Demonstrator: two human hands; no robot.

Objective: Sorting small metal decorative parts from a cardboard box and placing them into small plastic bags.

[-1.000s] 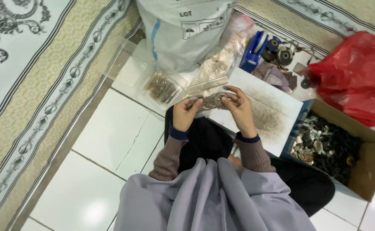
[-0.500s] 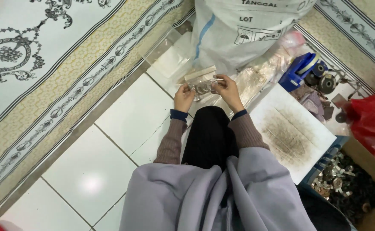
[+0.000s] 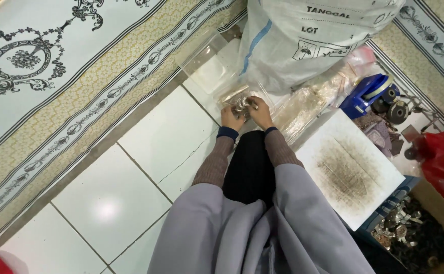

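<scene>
Head view: left hand, right hand grip clear bag of silvery metal parts.

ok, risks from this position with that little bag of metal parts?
Both hands, left hand and right hand, pinch a small clear bag of metal parts low over the tiled floor. If it slips or splits, parts could scatter. The big white sack looms close behind and may crowd the hands.
</scene>
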